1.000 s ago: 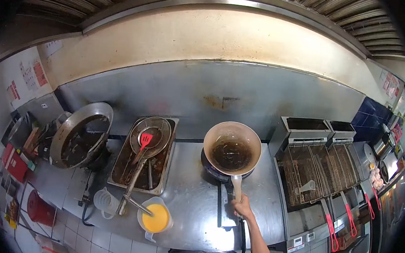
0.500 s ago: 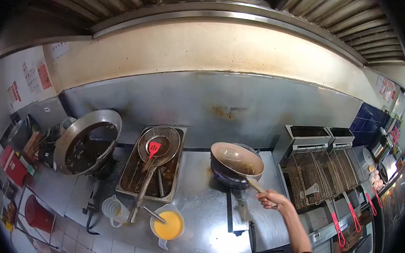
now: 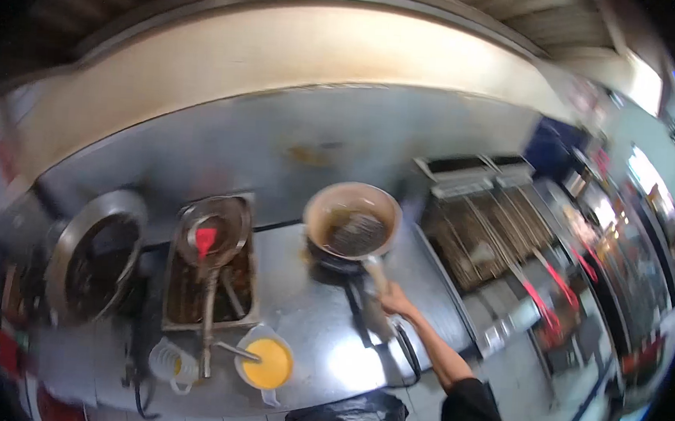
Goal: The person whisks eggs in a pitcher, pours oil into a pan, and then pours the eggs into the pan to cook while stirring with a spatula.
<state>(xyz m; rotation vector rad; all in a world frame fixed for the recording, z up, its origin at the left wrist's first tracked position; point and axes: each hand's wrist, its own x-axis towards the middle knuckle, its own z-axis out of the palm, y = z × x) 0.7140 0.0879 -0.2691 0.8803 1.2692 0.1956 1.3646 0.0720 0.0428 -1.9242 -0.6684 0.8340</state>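
Observation:
My right hand [image 3: 396, 301] is closed round the handle of a pan [image 3: 352, 221], which sits over the burner at the middle of the steel counter. Dark oily liquid shows inside its pale interior. My left hand is out of view. To the left stand a jug of yellow liquid [image 3: 268, 364] with a metal utensil in it and a clear jug [image 3: 173, 365]. A red slotted spatula [image 3: 205, 240] lies in a strainer over a metal tray [image 3: 251, 298].
A large wok [image 3: 60, 258] with dark contents stands at the far left. Right of the pan are fryers [image 3: 481, 228] with baskets and red handles [image 3: 541, 304]. A black hose [image 3: 413, 357] hangs by the counter's front edge.
The view has turned right and tilted, blurring parts of the scene. My right hand still holds the handle; the pan now tips more toward me, showing more of its inside.

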